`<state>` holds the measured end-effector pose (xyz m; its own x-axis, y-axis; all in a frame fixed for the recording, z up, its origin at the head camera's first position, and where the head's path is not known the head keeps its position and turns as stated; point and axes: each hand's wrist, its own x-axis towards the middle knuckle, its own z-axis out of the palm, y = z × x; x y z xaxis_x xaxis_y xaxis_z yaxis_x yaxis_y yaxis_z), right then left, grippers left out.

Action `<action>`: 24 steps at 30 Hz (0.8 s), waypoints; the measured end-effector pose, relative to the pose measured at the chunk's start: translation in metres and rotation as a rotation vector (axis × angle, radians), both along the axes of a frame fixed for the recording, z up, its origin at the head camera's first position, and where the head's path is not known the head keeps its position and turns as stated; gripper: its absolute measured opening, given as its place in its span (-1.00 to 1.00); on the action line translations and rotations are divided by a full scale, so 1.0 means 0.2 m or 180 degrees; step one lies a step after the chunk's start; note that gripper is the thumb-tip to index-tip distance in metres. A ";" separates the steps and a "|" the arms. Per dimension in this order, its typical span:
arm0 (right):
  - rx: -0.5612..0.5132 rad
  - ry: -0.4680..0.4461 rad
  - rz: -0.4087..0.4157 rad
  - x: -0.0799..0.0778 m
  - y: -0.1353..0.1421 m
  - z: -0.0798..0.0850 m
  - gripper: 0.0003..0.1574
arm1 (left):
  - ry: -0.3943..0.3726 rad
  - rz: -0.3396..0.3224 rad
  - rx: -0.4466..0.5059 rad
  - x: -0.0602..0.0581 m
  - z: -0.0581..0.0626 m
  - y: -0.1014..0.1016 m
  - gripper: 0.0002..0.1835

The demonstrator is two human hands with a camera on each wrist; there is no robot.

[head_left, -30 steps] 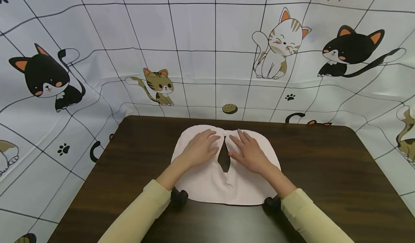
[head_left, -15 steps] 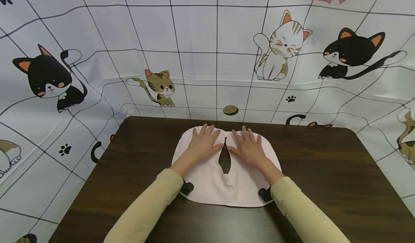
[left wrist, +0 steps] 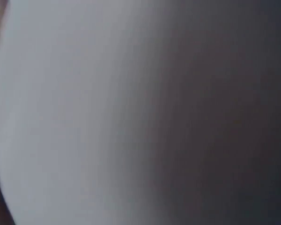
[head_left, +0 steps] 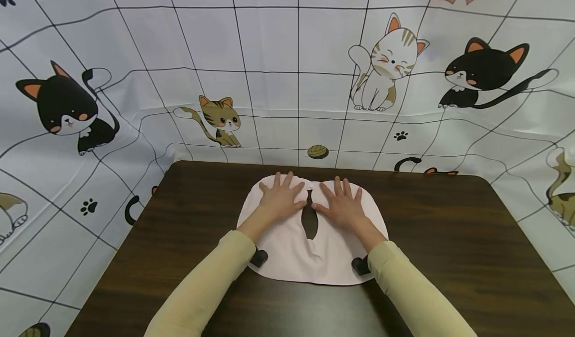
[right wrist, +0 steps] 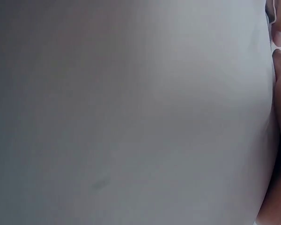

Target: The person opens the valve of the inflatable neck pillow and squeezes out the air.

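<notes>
A pale pink cloth piece [head_left: 292, 262] with rounded sides lies on the brown table in the head view. A dark, leaf-shaped slit runs down its upper middle. My left hand [head_left: 279, 201] rests on the cloth left of the slit, fingers spread and straight, fingertips near the far edge. On the other side my right hand [head_left: 343, 207] lies likewise, its thumb beside the slit. Blurred pale cloth [left wrist: 61, 117] fills most of the left wrist view. In the right wrist view the cloth [right wrist: 201, 117] also covers most of the frame, with part of a hand at the right edge.
The brown wooden table [head_left: 449, 227] extends on both sides of the cloth. A white curtain [head_left: 269, 37] printed with cats and grid lines hangs behind the table and around its sides. Black wrist cameras [head_left: 259, 258] sit under both forearms.
Both hands have gone from bent fingers near the slit to flat, spread fingers on the cloth. The forearms shifted slightly. The slit gapes a little differently near its top.
</notes>
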<state>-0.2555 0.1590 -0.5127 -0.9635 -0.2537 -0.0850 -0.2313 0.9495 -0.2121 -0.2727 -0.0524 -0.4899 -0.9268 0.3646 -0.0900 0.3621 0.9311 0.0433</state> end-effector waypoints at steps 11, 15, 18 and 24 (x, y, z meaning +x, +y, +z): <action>0.0129 -0.0246 0.0000 -0.01 -0.01 -0.03 0.07 | -0.0105 0.0037 -0.0057 0.00 0.01 -0.02 -0.31; 0.0182 -0.0276 -0.0022 0.00 -0.01 -0.02 0.06 | -0.0138 0.0014 -0.0131 0.00 0.01 -0.02 -0.31; 0.0228 -0.0316 -0.0037 0.01 -0.01 -0.01 0.07 | -0.0172 0.0002 -0.0130 -0.01 0.01 -0.01 -0.31; 0.0306 -0.0389 -0.0021 0.00 0.00 -0.02 0.09 | -0.0194 0.0009 -0.0164 -0.01 0.00 0.01 -0.32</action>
